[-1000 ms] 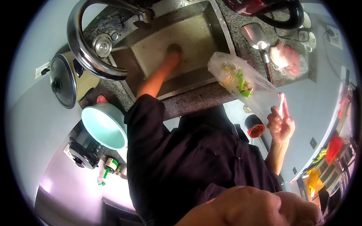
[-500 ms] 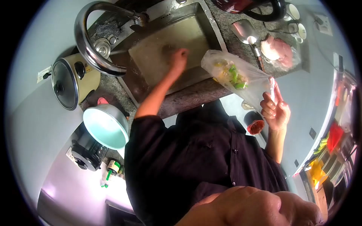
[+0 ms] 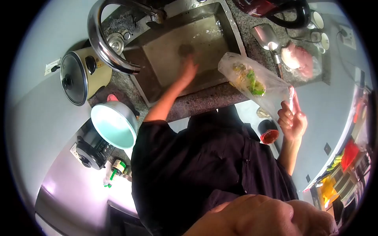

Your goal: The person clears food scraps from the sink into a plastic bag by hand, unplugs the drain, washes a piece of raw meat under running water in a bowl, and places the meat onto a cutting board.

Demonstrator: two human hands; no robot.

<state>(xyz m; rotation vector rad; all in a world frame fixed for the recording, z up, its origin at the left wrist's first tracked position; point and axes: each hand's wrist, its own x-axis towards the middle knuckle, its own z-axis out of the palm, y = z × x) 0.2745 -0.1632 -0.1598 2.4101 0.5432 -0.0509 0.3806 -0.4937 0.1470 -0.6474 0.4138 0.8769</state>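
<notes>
My left hand [image 3: 189,70] is over the sink [image 3: 138,84], low near the cloudy water [image 3: 165,49]. Its fingers point down and look loosely spread, though blurred, and I see nothing held in them. To the right, my right hand [image 3: 292,120] is closed on the gathered top of a clear plastic bag [image 3: 271,84]. Inside the bag's far end lie green and yellowish food scraps [image 3: 254,83]. The bag hangs slanted over the sink's front right edge.
A curved faucet [image 3: 94,31] arches over the sink's left side. Left are a rice cooker [image 3: 73,78] and a pale green basin [image 3: 114,124]. On the right counter lie a spatula [image 3: 265,36], raw meat in plastic [image 3: 299,59] and a dark red kettle [image 3: 256,7]. Below stands a red-rimmed container [image 3: 269,135].
The view has shifted a little, moving the scene slightly right. My left hand has moved lower toward the sink's front edge, its fingers now pointing down. My right hand still holds the bag.
</notes>
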